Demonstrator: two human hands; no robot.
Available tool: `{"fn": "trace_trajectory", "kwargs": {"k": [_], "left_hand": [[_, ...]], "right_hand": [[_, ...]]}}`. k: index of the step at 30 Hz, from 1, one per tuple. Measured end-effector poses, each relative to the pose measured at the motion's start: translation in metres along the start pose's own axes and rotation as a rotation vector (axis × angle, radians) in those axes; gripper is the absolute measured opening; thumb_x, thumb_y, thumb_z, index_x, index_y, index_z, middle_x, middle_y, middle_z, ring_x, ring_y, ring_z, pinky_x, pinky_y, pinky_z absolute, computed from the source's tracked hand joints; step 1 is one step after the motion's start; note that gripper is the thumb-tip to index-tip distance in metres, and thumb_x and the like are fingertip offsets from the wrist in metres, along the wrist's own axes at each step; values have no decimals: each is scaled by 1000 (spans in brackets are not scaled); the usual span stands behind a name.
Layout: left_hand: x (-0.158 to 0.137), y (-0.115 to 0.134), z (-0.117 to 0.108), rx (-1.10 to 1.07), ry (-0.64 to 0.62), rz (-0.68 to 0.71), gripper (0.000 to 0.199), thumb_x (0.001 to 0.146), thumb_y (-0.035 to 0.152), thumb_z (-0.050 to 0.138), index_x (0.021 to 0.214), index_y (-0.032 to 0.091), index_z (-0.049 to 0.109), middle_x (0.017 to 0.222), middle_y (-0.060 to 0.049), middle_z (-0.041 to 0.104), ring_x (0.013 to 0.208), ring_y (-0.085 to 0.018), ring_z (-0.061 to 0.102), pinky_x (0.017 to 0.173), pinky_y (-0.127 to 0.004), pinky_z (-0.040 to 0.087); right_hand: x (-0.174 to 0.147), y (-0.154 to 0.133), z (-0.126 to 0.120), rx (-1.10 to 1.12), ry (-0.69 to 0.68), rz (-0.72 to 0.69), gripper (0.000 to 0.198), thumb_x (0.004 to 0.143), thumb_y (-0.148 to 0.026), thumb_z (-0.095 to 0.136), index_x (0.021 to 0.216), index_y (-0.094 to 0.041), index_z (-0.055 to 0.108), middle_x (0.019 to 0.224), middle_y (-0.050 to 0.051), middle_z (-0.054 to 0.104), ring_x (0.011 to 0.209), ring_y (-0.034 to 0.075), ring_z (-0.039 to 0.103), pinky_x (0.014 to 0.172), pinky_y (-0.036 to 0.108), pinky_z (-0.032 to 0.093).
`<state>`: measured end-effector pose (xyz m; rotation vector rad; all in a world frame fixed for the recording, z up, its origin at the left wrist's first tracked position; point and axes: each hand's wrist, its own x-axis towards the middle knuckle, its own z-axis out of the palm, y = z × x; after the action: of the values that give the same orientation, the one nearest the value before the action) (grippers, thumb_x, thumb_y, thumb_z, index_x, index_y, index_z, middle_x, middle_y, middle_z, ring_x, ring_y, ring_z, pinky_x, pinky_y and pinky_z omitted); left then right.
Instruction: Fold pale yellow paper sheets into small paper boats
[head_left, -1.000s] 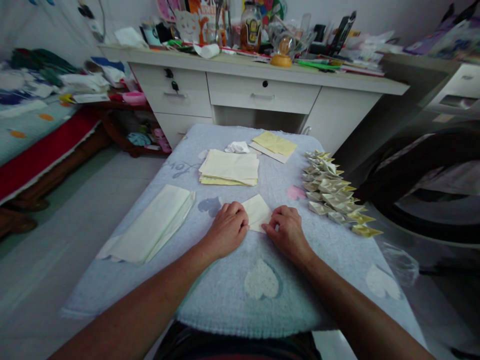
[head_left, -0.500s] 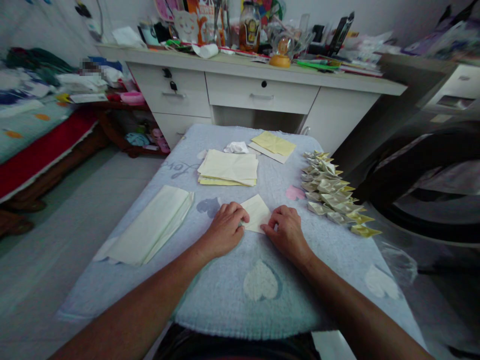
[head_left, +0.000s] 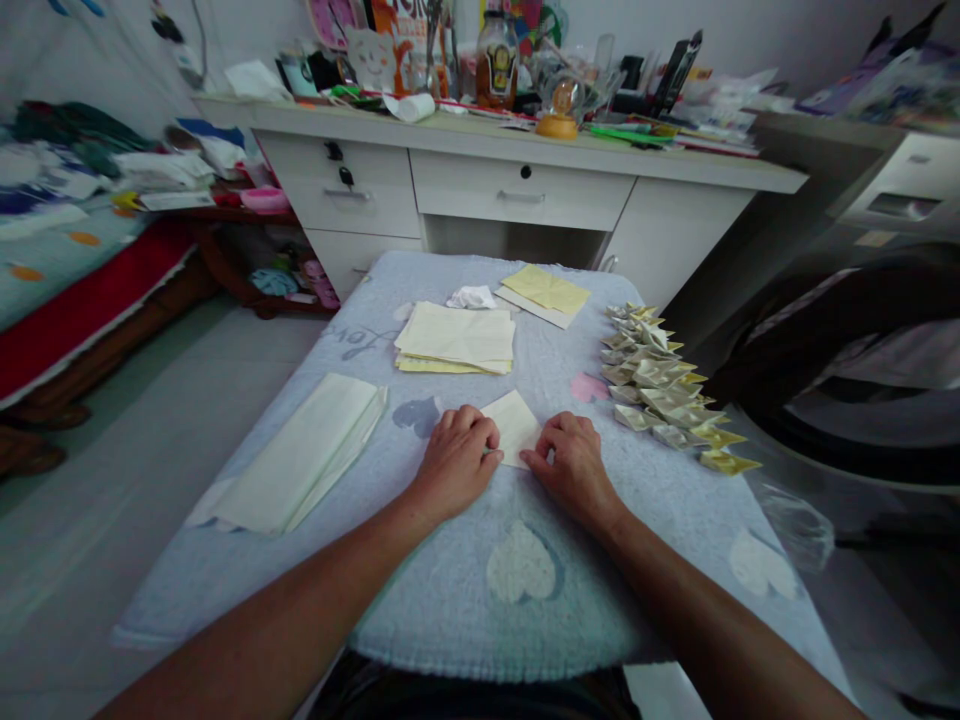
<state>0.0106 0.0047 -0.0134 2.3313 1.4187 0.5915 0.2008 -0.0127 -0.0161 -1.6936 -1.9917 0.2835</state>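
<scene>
Head view: a small folded paper [head_left: 514, 425] in pale cream lies flat on the table cloth [head_left: 600, 625], in front of the person and between the two hands, one corner pointing away. The left hand [head_left: 459, 460] is at its left edge with fingers curled in, fingertips and thumb close together at the paper; the right hand [head_left: 571, 458] is at the opposite edge, fingers likewise bent, the thumb tip touching it. Whether either hand pinches the paper or only presses it down cannot be told. Just beyond sits a stack of cream and yellow sheets [head_left: 454, 335], with a crumpled white tissue [head_left: 471, 297] behind it and yellow paper [head_left: 545, 288] over a white sheet to the right. A long folded bundle [head_left: 300, 455] lies left of the left hand; rows of folded paper boats [head_left: 660, 385] line the right side. Farther back stands a cluttered white desk [head_left: 525, 150], with a front-loading machine [head_left: 885, 215] to its right.
</scene>
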Motion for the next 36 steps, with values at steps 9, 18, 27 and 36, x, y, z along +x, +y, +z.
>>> {"fn": "trace_trajectory", "kwargs": {"k": [9, 18, 27, 36], "left_hand": [[1, -7, -2, -61, -61, 116, 37, 84, 14, 54, 111, 34, 68, 107, -5, 51, 103, -24, 45, 91, -41, 39], [4, -8, -4, -32, -126, 107, 36, 85, 15, 53, 109, 36, 71, 110, -5, 51, 102, -23, 44, 92, -41, 39], [6, -7, -6, -31, -143, 99, 35, 85, 17, 56, 110, 35, 70, 110, -6, 51, 103, -23, 45, 94, -41, 39], [8, -7, -6, -47, -139, 111, 32, 85, 18, 57, 108, 35, 72, 109, -6, 53, 103, -24, 45, 95, -42, 38]], "right_hand": [[0, 2, 2, -49, -24, 24, 16, 73, -28, 74, 74, -20, 60, 87, 6, 57, 86, 24, 47, 76, 37, 35], [-1, -7, -3, -45, -92, -95, 6, 81, -19, 66, 85, -20, 62, 97, 5, 58, 95, 23, 46, 82, 35, 32], [0, -9, -2, -34, -139, -108, 14, 85, -30, 61, 91, -18, 58, 93, 5, 59, 89, 23, 48, 80, 35, 33], [1, -22, 5, -191, -107, -14, 55, 81, -43, 59, 125, -12, 47, 115, 15, 53, 102, 30, 46, 87, 43, 36]]}}
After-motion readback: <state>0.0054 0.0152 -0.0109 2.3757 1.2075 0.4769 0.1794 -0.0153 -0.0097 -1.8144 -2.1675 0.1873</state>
